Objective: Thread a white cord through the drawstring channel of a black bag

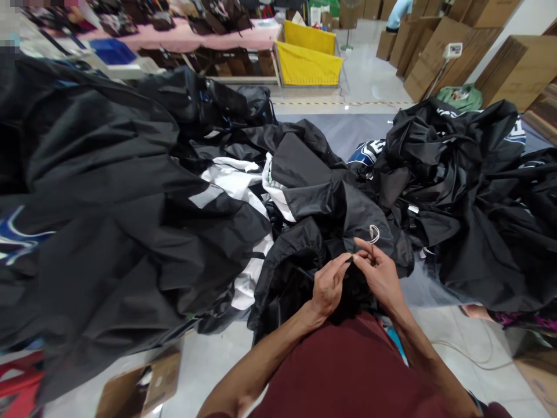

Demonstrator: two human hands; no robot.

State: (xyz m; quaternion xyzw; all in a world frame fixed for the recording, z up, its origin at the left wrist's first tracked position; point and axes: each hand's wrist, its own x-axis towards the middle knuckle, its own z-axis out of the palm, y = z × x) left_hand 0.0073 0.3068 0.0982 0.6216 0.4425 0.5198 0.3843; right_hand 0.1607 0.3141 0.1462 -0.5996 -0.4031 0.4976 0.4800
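My left hand (327,288) and my right hand (382,277) meet over a heap of black fabric near my body. Both pinch a small dark piece (350,259) between thumb and fingertips; its exact kind is too small to make out. A thin white looped cord (375,234) sticks up beside my right fingers. It looks held by that hand, but I cannot tell for sure. Just left of my hands lies a black fabric piece with a gathered edge (278,261), its opening facing up. White and black cloth (250,281) lies beyond it.
Large black fabric piles cover the table at left (108,191) and right (478,203), some with blue and white print. Farther off are a yellow bin (308,64), a pink-covered table (261,36), cardboard boxes (452,52) and a person in a light blue sleeve (400,10).
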